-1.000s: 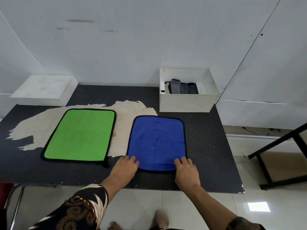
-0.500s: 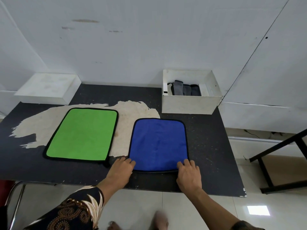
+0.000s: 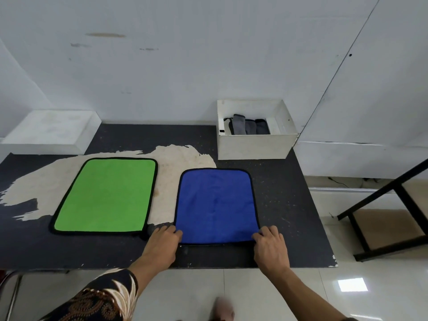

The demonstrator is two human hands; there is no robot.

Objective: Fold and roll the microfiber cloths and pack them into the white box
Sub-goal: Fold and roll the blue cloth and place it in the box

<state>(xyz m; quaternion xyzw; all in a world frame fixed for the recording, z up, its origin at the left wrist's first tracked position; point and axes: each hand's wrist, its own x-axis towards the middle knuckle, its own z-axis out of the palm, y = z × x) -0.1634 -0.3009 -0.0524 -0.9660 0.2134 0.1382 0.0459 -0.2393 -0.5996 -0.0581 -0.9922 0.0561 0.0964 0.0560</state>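
Two hands work one cloth: curled fingers [image 3: 172, 231] of the left hand [image 3: 162, 244] pinch the near left corner of a blue rectangular microfiber cloth with black edging [image 3: 216, 205], while fingers [image 3: 268, 230] of the right hand [image 3: 271, 249] curl round its near right corner. The blue cloth lies flat at centre frame on a worn black table [image 3: 289, 205]. Beside it to the left, not touching, a green black-edged microfiber cloth [image 3: 106, 195] lies spread flat. An open white box [image 3: 253, 145] stands beyond the blue cloth, right of upper centre, with grey rolled cloths [image 3: 245, 127] upright inside. A shallow white tray [image 3: 51, 133] sits at far left; a patterned dark sleeve [image 3: 99, 297] fills the lower left.
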